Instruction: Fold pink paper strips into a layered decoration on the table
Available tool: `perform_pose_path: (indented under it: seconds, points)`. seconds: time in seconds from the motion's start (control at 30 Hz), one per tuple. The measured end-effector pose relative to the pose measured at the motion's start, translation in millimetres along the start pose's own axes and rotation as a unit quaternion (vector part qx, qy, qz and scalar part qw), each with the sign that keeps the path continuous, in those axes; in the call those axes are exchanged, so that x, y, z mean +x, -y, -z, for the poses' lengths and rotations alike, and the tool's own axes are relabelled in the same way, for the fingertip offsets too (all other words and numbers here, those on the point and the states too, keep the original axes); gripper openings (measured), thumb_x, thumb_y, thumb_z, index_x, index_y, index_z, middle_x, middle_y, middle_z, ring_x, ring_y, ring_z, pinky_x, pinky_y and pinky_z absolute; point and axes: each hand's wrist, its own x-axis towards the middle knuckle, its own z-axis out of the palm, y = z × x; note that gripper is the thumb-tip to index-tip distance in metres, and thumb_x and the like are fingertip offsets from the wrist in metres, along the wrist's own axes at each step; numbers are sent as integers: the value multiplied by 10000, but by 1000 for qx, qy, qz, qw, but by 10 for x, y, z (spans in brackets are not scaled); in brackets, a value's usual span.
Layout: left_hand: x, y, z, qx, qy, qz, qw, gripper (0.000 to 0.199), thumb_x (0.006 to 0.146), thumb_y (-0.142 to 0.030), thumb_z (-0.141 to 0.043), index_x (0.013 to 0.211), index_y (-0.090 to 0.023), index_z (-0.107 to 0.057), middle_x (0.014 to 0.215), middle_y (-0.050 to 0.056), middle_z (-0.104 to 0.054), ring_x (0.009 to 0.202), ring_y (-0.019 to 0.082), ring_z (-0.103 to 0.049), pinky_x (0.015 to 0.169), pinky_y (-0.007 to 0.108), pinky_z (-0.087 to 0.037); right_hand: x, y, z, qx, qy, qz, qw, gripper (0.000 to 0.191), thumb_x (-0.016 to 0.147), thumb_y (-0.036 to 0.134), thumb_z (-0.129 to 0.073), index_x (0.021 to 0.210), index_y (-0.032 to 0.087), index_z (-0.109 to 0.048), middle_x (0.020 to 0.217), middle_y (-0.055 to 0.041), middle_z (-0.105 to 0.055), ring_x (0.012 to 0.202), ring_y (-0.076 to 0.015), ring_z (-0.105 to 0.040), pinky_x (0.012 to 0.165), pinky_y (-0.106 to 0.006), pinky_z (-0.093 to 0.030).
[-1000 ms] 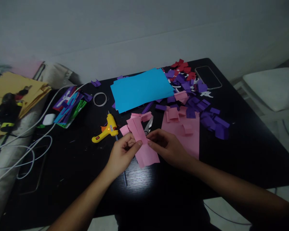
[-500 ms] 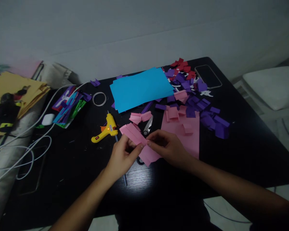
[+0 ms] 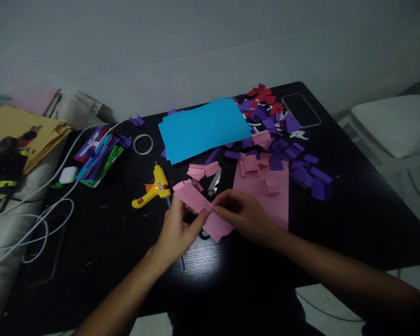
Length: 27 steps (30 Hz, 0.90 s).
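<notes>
Between my two hands is a folded piece of pink paper [image 3: 194, 196], held above the dark table. My left hand [image 3: 179, 227] grips its lower left side, thumb on top. The fingertips of my right hand [image 3: 243, 212] pinch its right end, close to my left thumb. Part of the pink paper hangs down below the fingers. Behind it lie scissors [image 3: 214, 183], partly hidden by the paper and my hands. A yellow glue gun [image 3: 157, 186] with a small lit light rests left of my left hand. Under my right hand is a pink sheet [image 3: 282, 210] with folded pink pieces.
Blue sheets [image 3: 203, 130] lie at the back, beside purple pieces [image 3: 303, 172] and red scraps [image 3: 264, 95]. A phone [image 3: 301, 110] sits at the far right corner. On the left are a tape roll [image 3: 143, 144], colored strips [image 3: 100, 156] and white cables [image 3: 47, 224].
My hands stay almost in place, still pinching the pink paper, which has tilted very slightly. The whole view has shifted a little.
</notes>
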Motion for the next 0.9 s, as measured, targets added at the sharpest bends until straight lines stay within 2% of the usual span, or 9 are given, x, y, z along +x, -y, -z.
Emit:
perform_pose_path:
  seconds: [0.2,0.43,0.63,0.9]
  points:
    - [-11,4,9,-2,24,-3,1000,502,942,-228,-675,1403,-212,-477,859,3,-671,729,160,-667,632,265,-555,-5,-1,-4,6,2,-4,1000,70,885,243,-718,893,175,-730,824,-14,-702,733,-139,-639,666,-266,-498]
    - [-15,-18,26,-6,39,21,999,364,932,-234,-680,1256,-225,-514,830,-15,-644,700,148,-633,617,246,-513,-7,2,-5,8,10,-18,1000,83,870,259,-721,874,177,-705,794,-4,-676,692,-133,-609,636,-259,-486]
    - [5,-65,40,-1,45,12,999,258,942,-232,-670,1132,-235,-495,799,-25,-614,669,132,-590,607,241,-485,-5,-23,-3,1,15,-23,1000,102,881,278,-707,868,180,-684,791,-5,-668,697,-136,-605,641,-267,-480]
    - [3,-65,42,16,35,-7,999,291,932,-223,-693,1160,-236,-513,772,-47,-594,661,123,-589,608,232,-482,-3,-28,-2,0,14,-23,1000,103,875,274,-704,871,174,-678,798,-8,-663,708,-142,-597,650,-276,-467]
